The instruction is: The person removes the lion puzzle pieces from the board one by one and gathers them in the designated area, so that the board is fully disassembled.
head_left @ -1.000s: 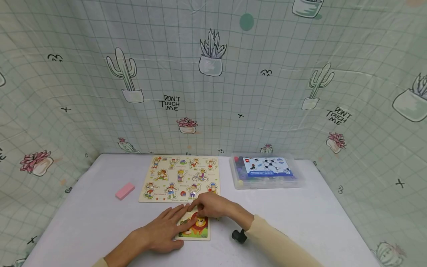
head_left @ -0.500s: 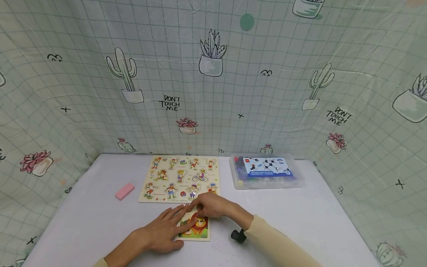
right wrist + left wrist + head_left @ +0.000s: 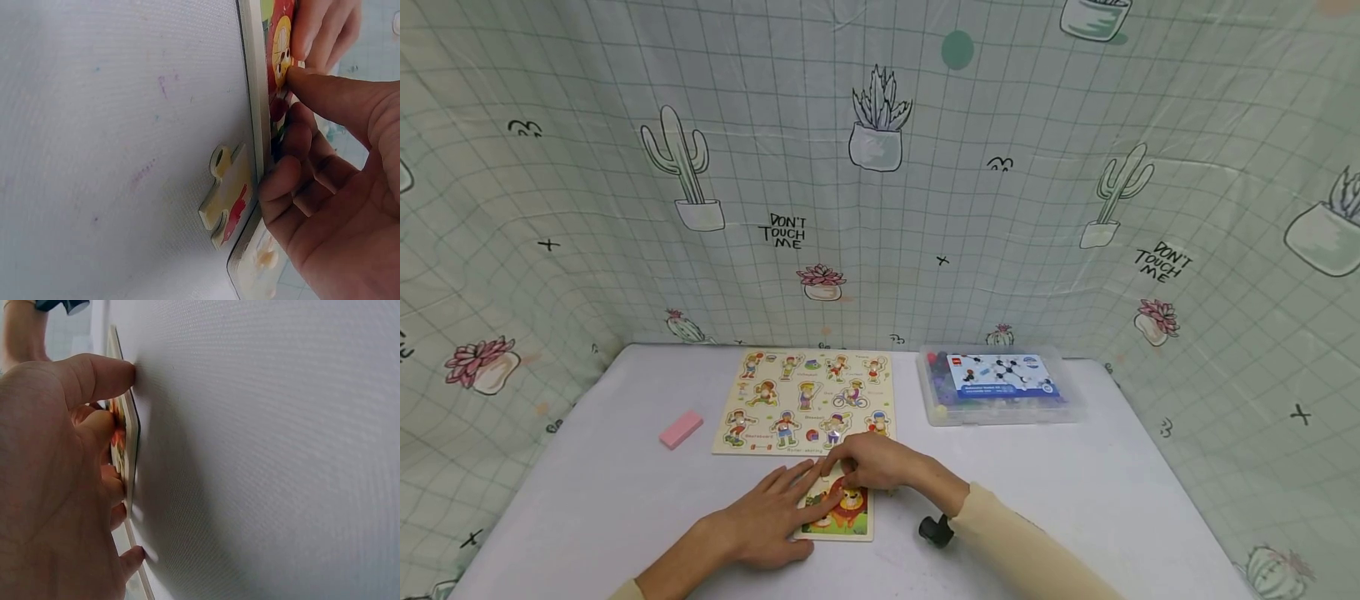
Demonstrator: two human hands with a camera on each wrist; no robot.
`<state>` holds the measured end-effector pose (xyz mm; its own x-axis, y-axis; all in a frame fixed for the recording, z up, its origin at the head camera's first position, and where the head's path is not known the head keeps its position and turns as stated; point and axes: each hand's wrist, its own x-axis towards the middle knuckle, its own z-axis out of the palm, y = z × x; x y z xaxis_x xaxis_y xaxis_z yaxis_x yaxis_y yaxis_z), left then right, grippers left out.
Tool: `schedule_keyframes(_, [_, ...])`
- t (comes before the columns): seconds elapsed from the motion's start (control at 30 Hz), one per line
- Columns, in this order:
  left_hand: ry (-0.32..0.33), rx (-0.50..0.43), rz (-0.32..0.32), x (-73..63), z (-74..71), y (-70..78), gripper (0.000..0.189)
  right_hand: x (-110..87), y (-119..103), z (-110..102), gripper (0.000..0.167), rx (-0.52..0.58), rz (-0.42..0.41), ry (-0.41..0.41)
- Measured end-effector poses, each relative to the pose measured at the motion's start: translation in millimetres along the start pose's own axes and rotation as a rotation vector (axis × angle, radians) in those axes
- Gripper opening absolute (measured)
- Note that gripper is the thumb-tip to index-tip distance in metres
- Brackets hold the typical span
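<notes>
A small jigsaw puzzle (image 3: pixel 853 521) with a lion picture lies on the white table near its front. My left hand (image 3: pixel 767 518) rests with spread fingers over its left side, the index finger reaching across the picture. From the upper right, my right hand (image 3: pixel 880 461) bends its fingers over the top part and covers that corner. In the right wrist view its thumb (image 3: pixel 334 97) presses by the lion's face while curled fingers sit at the puzzle's edge. Beside the puzzle a loose jigsaw piece (image 3: pixel 230 195), cream with red, lies on the table.
Behind the hands lies a wooden board (image 3: pixel 790 400) of sports figures. A clear plastic case (image 3: pixel 1000 383) with a molecule label stands back right. A pink block (image 3: pixel 681 430) is at left. Below the right wrist shows a black device (image 3: pixel 936 531). Patterned cloth (image 3: pixel 880 225) hangs behind.
</notes>
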<state>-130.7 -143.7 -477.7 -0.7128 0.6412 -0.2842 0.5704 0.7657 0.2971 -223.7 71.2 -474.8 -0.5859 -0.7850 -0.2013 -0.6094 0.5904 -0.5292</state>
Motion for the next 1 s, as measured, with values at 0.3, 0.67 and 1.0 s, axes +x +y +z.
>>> schedule_keyframes(0.3, [0.001, 0.016, 0.001, 0.0, 0.2, 0.1, 0.065, 1.0, 0.8, 0.1, 0.026, -0.022, -0.024, -0.004])
schedule_keyframes(0.67, [-0.002, 0.011, 0.005, 0.2, -0.5, -1.3, 0.065, -1.7, -1.5, -0.8, 0.027, -0.056, 0.022, 0.013])
schedule_keyframes(1.0, [0.01, 0.035, 0.003, 0.1, 0.6, 0.8, 0.066, -2.0, -1.3, -0.1, 0.026, -0.083, 0.005, 0.017])
